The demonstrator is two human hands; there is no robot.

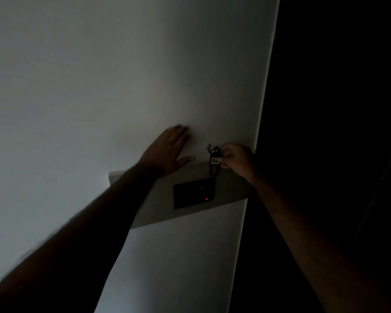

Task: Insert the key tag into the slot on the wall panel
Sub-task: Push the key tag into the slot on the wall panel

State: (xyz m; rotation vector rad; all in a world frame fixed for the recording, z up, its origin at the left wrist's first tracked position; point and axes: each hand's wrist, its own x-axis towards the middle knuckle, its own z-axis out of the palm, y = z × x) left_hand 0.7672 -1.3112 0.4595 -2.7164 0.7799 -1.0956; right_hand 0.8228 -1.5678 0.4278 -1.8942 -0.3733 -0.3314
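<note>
The room is dim. A black wall panel (193,193) with a small red light near its lower right sits on a grey band (230,188) across the white wall. My right hand (236,160) pinches a dark rectangular key tag (214,164) with a metal ring at its top. The tag hangs upright just above the panel's upper right corner, apart from it. My left hand (167,151) lies flat on the wall with fingers spread, up and left of the panel. The slot itself is too dark to make out.
The white wall (122,75) ends in a vertical corner edge (264,105) just right of my right hand. Beyond that edge everything is black.
</note>
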